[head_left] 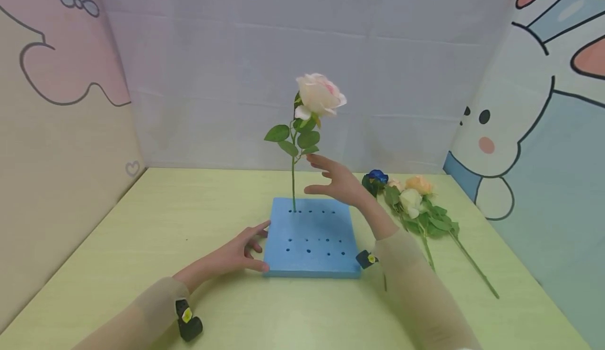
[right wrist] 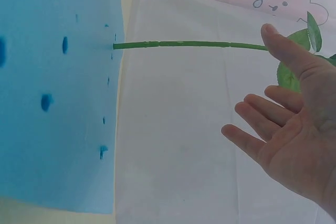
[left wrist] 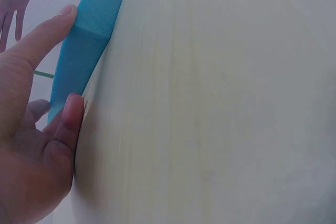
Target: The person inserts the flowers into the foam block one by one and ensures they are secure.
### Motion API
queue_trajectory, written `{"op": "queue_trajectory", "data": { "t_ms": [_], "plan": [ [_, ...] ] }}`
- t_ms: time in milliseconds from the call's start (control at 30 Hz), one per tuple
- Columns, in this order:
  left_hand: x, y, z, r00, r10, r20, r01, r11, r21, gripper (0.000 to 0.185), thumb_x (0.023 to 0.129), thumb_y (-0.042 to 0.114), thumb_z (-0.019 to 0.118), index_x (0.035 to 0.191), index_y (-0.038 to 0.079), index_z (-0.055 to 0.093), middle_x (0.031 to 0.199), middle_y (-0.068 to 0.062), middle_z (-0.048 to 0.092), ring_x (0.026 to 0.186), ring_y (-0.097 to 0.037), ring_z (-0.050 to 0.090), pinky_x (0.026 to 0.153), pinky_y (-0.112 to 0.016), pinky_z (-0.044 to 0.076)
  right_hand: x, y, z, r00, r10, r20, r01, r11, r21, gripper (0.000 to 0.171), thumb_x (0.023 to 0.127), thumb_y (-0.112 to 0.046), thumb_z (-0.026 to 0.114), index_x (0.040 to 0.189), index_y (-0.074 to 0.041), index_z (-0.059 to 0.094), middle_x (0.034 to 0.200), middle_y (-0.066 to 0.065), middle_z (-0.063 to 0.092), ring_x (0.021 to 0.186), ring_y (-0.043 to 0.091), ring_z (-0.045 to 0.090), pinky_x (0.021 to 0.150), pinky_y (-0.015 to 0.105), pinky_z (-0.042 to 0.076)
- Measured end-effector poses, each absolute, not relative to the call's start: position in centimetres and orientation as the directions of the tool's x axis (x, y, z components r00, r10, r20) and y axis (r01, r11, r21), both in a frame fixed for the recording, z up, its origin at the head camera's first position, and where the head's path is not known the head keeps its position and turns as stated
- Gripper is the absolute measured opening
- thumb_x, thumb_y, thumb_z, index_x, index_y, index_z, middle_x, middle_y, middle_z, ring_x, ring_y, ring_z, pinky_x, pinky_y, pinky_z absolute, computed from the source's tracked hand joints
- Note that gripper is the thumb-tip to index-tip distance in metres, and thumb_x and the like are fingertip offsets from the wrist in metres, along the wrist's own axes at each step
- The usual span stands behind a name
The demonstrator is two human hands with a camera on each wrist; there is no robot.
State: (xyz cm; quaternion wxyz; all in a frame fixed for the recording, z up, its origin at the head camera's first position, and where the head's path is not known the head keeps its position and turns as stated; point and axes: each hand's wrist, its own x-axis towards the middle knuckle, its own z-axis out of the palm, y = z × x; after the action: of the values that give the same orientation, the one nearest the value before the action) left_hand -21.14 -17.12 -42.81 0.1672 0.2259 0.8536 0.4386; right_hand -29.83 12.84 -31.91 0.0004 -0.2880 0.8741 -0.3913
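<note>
One pale rose (head_left: 319, 95) upright in a back-row hole of the blue foam block (head_left: 312, 247), stem planted, standing free. Left hand (head_left: 238, 254) braced against the block's near-left edge, fingers straight, steadying it on the counter (head_left: 142, 234). Right hand (head_left: 337, 181) beside the stem, grip spread apart, holding nothing. Spare flowers (head_left: 411, 200) lying to the right, well apart; open room at left and front.

Head view high over the table; both wrist views close, sharing the blue foam block (head_left: 309, 239).
</note>
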Motion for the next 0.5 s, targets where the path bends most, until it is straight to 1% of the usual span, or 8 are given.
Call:
{"op": "queue_trajectory", "data": {
  "t_ms": [233, 500],
  "plan": [
    [-21.3, -17.1, -43.1, -0.84, 0.536, -0.085, 0.241, 0.508, 0.827, 0.103, 0.08, 0.034, 0.082, 0.159, 0.019, 0.017, 0.148, -0.014, 0.041, 0.11, -0.022, 0.048, 0.083, -0.021, 0.046, -28.4, 14.5, -31.4, -0.818, -0.509, 0.27, -0.54, 0.516, -0.665, 0.078, 0.087, -0.031, 0.076, 0.153, -0.02, 0.036, 0.158, 0.004, 0.041, 0.145, 0.026, 0.04, 0.115, 0.047, 0.037],
    [-21.3, -17.1, -43.1, -0.841, 0.534, -0.088, 0.238, 0.512, 0.826, 0.104, 0.08, 0.034, 0.083, 0.159, 0.019, 0.017, 0.148, -0.014, 0.042, 0.11, -0.022, 0.049, 0.083, -0.021, 0.046, -26.7, 16.5, -31.7, -0.817, -0.462, 0.345, -0.566, 0.527, -0.634, 0.073, 0.086, -0.027, 0.078, 0.15, -0.018, 0.043, 0.151, 0.007, 0.05, 0.14, 0.027, 0.046, 0.111, 0.048, 0.042]
  ]
}}
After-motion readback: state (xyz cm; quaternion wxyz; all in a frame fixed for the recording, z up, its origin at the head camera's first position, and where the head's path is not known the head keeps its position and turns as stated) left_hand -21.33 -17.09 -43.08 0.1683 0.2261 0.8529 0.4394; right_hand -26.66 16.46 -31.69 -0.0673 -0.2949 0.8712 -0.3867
